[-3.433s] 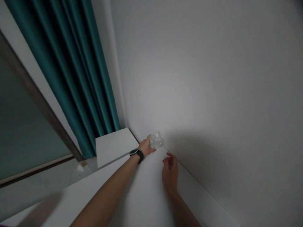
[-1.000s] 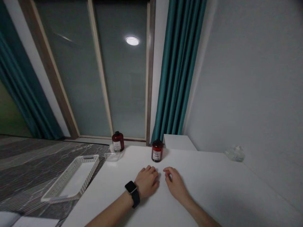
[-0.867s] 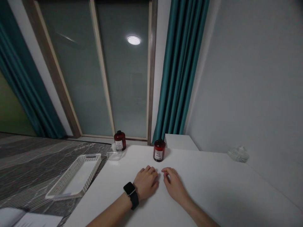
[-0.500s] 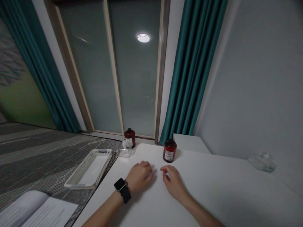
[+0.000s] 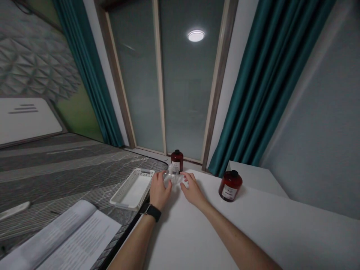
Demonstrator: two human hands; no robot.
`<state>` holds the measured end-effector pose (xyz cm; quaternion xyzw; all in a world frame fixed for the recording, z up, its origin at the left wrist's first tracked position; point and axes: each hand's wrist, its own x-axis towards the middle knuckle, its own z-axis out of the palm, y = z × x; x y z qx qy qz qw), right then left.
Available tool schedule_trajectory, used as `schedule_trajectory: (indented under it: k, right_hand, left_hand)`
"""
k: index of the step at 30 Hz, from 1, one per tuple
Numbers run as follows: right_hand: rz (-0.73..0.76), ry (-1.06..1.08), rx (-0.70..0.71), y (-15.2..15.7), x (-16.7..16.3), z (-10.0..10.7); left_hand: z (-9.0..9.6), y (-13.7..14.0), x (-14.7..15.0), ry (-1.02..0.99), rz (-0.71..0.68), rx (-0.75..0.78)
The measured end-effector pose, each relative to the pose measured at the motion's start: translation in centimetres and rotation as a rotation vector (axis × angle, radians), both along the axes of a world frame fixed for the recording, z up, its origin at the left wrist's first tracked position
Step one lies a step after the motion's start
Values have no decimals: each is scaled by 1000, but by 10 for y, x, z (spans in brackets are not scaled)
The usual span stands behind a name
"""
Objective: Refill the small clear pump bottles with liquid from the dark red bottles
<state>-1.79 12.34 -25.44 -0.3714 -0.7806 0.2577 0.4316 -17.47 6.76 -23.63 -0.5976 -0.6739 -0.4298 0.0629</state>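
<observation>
A small clear plastic box (image 5: 174, 180) with a see-through upper part stands at the far left corner of the white table (image 5: 197, 236). My left hand (image 5: 159, 190), a black watch on its wrist, is at the box's left side with thumb and fingers apart. On the other side my right hand (image 5: 194, 190) reaches toward it, its fingers also spread. Whether any fingertip touches the box I cannot tell. Just behind the box is a brown-red bottle (image 5: 177, 160) with a black cap and white label. A second such bottle (image 5: 230, 185) stands farther right on the table.
Left of the table, a white perforated basket (image 5: 132, 189) and an open book (image 5: 84, 225) lie on a grey patterned surface (image 5: 92, 161). A white box-like piece (image 5: 253, 176) adjoins the table's back edge. Beyond are teal curtains (image 5: 261, 86) and a glass door (image 5: 188, 93).
Both hands have moved forward and left from mid-table to the clear box, and their fingers have spread. My view has turned left, showing more of the grey surface.
</observation>
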Motion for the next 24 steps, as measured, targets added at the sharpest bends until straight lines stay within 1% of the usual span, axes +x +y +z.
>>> schedule_trajectory:
  k: [3,6,9,11,16,21,24]
  right_hand:
    - [28,-2,14,14,-18,0]
    - [32,-20,21,20,-28,-2]
    - [33,-41,24,21,-29,-3]
    - [43,-51,30,19,-26,-4]
    - [50,-55,45,8,-4,2]
    - [36,-52,41,-13,36,9]
    - [22,-52,30,-25,57,12]
  left_hand:
    - [-12,6,-6,-28,12,-11]
    - [-20,10,-9,-83,-46,-45]
    - [-21,12,-8,-236,-118,-50]
    - [-19,13,-7,-329,-139,-46]
    - [-8,7,4,-411,-191,-61]
    - [3,-4,25,-482,-330,-102]
    - [4,-9,37,-570,-420,-137]
